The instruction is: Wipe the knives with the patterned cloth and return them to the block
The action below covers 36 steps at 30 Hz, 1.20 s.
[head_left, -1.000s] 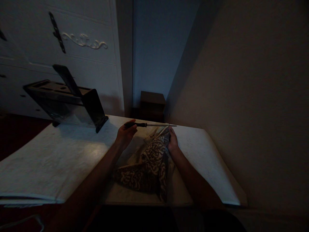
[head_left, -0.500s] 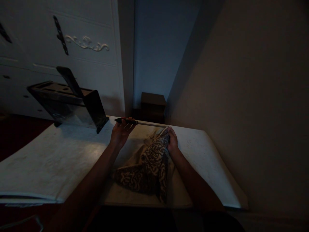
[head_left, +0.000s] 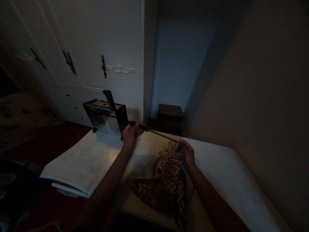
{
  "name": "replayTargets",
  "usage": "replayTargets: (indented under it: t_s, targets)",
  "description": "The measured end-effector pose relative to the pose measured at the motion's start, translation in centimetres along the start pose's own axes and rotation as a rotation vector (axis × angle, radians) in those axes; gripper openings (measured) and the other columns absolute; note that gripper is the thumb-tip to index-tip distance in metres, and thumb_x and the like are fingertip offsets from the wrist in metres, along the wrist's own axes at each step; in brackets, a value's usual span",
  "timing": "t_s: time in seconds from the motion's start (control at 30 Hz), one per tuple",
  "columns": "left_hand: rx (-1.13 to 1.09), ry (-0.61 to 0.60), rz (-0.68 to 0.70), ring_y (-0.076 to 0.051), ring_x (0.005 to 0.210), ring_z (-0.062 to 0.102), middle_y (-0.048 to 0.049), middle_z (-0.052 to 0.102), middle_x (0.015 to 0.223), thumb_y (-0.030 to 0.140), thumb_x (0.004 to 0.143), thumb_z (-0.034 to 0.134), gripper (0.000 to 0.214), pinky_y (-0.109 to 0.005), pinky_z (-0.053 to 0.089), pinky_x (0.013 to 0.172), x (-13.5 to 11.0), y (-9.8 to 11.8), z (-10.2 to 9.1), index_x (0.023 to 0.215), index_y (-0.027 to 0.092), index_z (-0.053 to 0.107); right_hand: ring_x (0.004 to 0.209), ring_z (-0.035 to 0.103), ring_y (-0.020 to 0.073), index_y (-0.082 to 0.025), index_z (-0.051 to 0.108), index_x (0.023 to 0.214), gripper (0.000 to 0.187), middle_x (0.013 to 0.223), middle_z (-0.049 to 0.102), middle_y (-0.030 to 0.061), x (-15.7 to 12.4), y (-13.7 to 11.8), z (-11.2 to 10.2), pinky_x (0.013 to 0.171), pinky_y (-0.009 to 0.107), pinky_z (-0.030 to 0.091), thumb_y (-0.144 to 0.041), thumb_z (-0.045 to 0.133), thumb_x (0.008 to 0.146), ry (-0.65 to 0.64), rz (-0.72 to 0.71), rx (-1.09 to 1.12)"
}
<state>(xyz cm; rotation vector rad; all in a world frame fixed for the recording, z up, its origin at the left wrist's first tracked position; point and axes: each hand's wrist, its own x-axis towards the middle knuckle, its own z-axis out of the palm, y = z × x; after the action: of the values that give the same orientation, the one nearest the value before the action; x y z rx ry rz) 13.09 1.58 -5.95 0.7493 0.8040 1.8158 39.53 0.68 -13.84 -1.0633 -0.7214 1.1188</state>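
My left hand (head_left: 130, 136) is closed round the dark handle of a thin metal rod, a sharpening steel (head_left: 154, 131), held above the white table (head_left: 96, 158). The rod slopes down to the right, and its tip reaches into a patterned brown cloth (head_left: 169, 174). My right hand (head_left: 187, 154) pinches the upper end of that cloth around the rod's tip. The rest of the cloth hangs down and lies on the table between my forearms.
A dark knife block (head_left: 106, 114) with one black handle sticking out stands at the table's far left corner. White cupboards (head_left: 96, 58) with dark handles are behind it. A small brown box (head_left: 169, 112) sits by the wall (head_left: 253, 96) on the right.
My left hand has drawn the rod leftward, out through the cloth, so that only its tip stays in my right hand. The camera has swung left and up.
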Motion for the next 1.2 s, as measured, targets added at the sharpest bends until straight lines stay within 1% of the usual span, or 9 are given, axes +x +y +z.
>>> replayTargets:
  t_s: [0.13, 0.27, 0.43, 0.6, 0.73, 0.83, 0.93, 1.07, 1.2]
  targets:
    - [0.185, -0.025, 0.062, -0.022, 0.079, 0.07, -0.0066, 0.071, 0.085, 0.047, 0.06, 0.083, 0.053, -0.032, 0.057, 0.067, 0.6, 4.6, 0.0, 0.096, 0.014, 0.062, 0.065, 0.063, 0.0123, -0.017, 0.07, 0.092, 0.051, 0.08, 0.07, 0.0009, 0.1, 0.0, -0.3, 0.062, 0.022, 0.051, -0.048, 0.083, 0.054, 0.046, 0.062, -0.034]
    - [0.43, -0.143, 0.134, -0.021, 0.073, 0.069, -0.0069, 0.07, 0.082, 0.046, 0.059, 0.083, 0.049, -0.027, 0.055, 0.058, 0.8, 10.3, 0.1, 0.091, 0.014, 0.066, 0.079, 0.067, 0.0168, -0.017, 0.072, 0.093, 0.054, 0.095, 0.072, 0.0052, 0.7, 0.2, -0.9, 0.069, 0.023, 0.054, -0.051, 0.081, 0.052, 0.044, 0.056, -0.169]
    - [0.659, -0.241, 0.31, -0.022, 0.07, 0.067, -0.0063, 0.069, 0.079, 0.042, 0.063, 0.081, 0.037, -0.029, 0.055, 0.057, 0.8, 16.5, 0.1, 0.083, 0.014, 0.068, 0.089, 0.068, 0.0243, -0.02, 0.072, 0.092, 0.059, 0.104, 0.071, 0.0083, 1.1, 0.1, -1.0, 0.069, 0.03, 0.055, -0.056, 0.078, 0.046, 0.068, 0.087, -0.254]
    - [0.819, -0.168, 0.499, -0.023, 0.069, 0.068, -0.0067, 0.069, 0.077, 0.041, 0.067, 0.079, 0.038, -0.029, 0.055, 0.057, 2.2, 21.9, 0.0, 0.088, 0.012, 0.069, 0.109, 0.062, 0.0305, -0.023, 0.071, 0.085, 0.058, 0.107, 0.071, 0.0079, 0.5, -1.3, 0.0, 0.094, 0.036, 0.049, -0.058, 0.074, 0.039, 0.093, 0.153, -0.335]
    - [0.933, -0.06, 0.638, -0.022, 0.069, 0.068, -0.0076, 0.069, 0.079, 0.044, 0.074, 0.071, 0.036, -0.029, 0.055, 0.057, 4.6, 25.7, 0.3, 0.089, 0.011, 0.067, 0.116, 0.058, 0.0345, -0.023, 0.07, 0.082, 0.057, 0.109, 0.071, 0.0086, -0.2, -2.7, 0.7, 0.103, 0.041, 0.042, -0.059, 0.07, 0.038, 0.065, 0.143, -0.4]
    - [1.068, 0.049, 0.732, -0.019, 0.072, 0.067, -0.0058, 0.07, 0.083, 0.043, 0.078, 0.066, 0.031, -0.027, 0.055, 0.061, 6.5, 27.9, 0.7, 0.089, 0.014, 0.067, 0.12, 0.055, 0.0357, -0.019, 0.068, 0.087, 0.064, 0.112, 0.07, 0.0098, -0.4, -3.2, 0.9, 0.106, 0.041, 0.04, -0.063, 0.066, 0.041, 0.032, 0.138, -0.481]
    - [1.208, 0.195, 0.876, -0.019, 0.078, 0.066, -0.0054, 0.07, 0.086, 0.042, 0.082, 0.062, 0.027, -0.027, 0.053, 0.069, 8.2, 29.1, 1.1, 0.089, 0.016, 0.066, 0.123, 0.053, 0.0344, -0.015, 0.067, 0.096, 0.072, 0.118, 0.067, 0.0111, -0.1, -2.8, 0.5, 0.108, 0.038, 0.038, -0.066, 0.062, 0.045, -0.007, 0.142, -0.523]
    - [1.349, 0.383, 1.007, -0.021, 0.087, 0.065, -0.0064, 0.07, 0.088, 0.045, 0.085, 0.06, 0.028, -0.028, 0.048, 0.076, 10.1, 29.6, 1.5, 0.091, 0.018, 0.067, 0.122, 0.053, 0.0351, -0.015, 0.066, 0.101, 0.075, 0.123, 0.064, 0.0122, 0.7, -1.6, -0.4, 0.11, 0.04, 0.035, -0.066, 0.063, 0.047, -0.032, 0.13, -0.538]
    - [1.397, 0.466, 1.046, -0.021, 0.091, 0.064, -0.0063, 0.071, 0.092, 0.047, 0.087, 0.057, 0.03, -0.029, 0.045, 0.079, 11.6, 29.6, 1.7, 0.097, 0.021, 0.067, 0.119, 0.055, 0.0373, -0.016, 0.066, 0.097, 0.07, 0.119, 0.067, 0.0113, 1.2, -1.0, -0.7, 0.107, 0.042, 0.038, -0.065, 0.063, 0.047, -0.044, 0.107, -0.542]
